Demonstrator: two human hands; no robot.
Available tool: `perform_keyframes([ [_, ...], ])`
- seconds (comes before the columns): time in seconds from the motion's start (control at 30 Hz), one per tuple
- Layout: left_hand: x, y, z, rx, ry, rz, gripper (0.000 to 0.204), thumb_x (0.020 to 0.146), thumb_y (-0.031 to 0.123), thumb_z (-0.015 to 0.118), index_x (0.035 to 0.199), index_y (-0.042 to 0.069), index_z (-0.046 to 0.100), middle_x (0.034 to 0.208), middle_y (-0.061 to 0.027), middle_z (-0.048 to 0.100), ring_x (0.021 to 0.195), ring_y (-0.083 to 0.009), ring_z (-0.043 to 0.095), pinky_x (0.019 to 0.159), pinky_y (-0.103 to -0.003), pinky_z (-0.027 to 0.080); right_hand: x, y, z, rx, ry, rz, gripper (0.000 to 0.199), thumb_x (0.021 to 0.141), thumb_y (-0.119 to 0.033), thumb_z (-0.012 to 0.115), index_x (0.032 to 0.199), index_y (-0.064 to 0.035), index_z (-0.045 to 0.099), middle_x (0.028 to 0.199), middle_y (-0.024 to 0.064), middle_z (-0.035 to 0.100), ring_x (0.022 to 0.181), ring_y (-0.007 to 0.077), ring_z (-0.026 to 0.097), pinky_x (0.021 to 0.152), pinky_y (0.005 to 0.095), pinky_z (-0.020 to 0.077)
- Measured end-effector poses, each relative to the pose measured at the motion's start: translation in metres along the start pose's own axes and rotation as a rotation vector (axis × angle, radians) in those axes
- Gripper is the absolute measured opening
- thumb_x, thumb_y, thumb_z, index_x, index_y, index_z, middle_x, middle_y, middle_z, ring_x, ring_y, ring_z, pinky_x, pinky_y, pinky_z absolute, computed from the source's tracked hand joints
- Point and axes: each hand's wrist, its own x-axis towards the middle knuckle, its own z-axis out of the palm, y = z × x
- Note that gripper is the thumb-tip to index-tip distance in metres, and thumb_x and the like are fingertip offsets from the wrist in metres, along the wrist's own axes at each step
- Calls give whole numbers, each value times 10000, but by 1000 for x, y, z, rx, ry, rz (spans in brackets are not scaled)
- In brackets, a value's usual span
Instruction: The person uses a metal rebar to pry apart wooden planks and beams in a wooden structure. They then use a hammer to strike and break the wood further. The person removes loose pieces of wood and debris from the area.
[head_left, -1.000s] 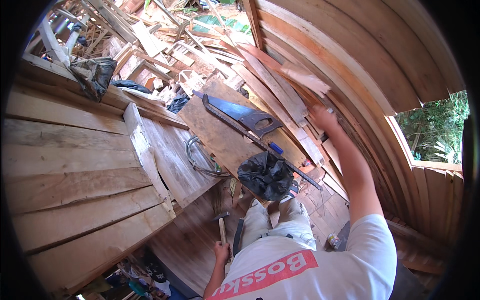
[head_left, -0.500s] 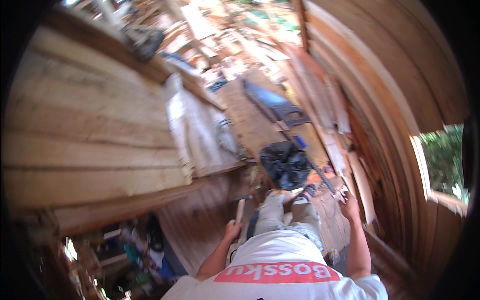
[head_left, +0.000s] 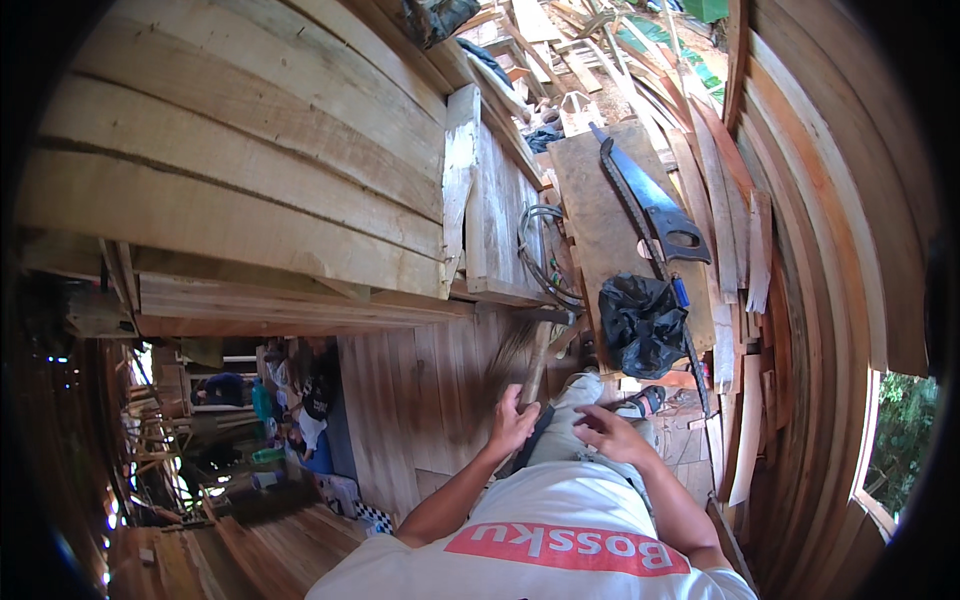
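My left hand (head_left: 512, 424) is closed round the wooden handle of a hammer (head_left: 538, 355). Its dark head points away from me, beside the plank wall. In front of my waist is my right hand (head_left: 612, 438), fingers bent but apart, with nothing visible between them. Ahead stands a plywood-topped bench (head_left: 590, 190). A handsaw (head_left: 650, 200) lies along it, next to a long dark strip-like tool (head_left: 627, 190). At its near end sits a crumpled black plastic bag (head_left: 642, 322), with a small blue object (head_left: 681, 291) at its side.
Stacked timber planks (head_left: 260, 170) form a wall on the left. A coiled cable (head_left: 535, 245) hangs beside the bench. Curved-looking boards (head_left: 815, 260) rise on the right, near a window opening (head_left: 900, 440). Scrap wood (head_left: 590, 60) litters the far ground. Another person (head_left: 315, 430) is at lower left.
My right hand has come from the right side of the bench to my waist. My left hand has raised the hammer forward. The view has turned, shifting the bench rightward.
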Motion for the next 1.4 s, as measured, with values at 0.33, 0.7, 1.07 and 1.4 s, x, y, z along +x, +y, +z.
perform_keyframes([
  [0.33,-14,60,-8,295,-221,586,320,794,70,626,1099,-3,564,966,-201,627,922,-333,637,792,-372,500,44,-9,35,502,164,-87,212,841,-70,642,1031,13,600,970,95,662,897,164,622,843,300,483],
  [0.7,-83,230,-142,-813,-1047,1283,230,925,223,514,784,53,581,831,-171,635,713,-251,625,644,-453,506,28,25,10,249,452,81,219,720,67,528,929,4,542,883,122,636,746,179,622,730,293,525],
  [1.07,-138,195,-205,-1036,-836,1476,114,907,163,578,993,153,652,715,-63,551,531,-161,466,589,-310,400,47,35,102,284,346,260,271,714,15,498,982,57,491,866,155,634,747,209,635,719,314,538],
  [1.4,-120,148,-262,-923,-972,1436,188,879,200,611,1015,70,617,787,-109,586,602,-218,534,640,-366,456,53,34,108,198,359,359,252,742,-38,513,986,14,484,924,174,662,719,244,659,683,363,571],
])
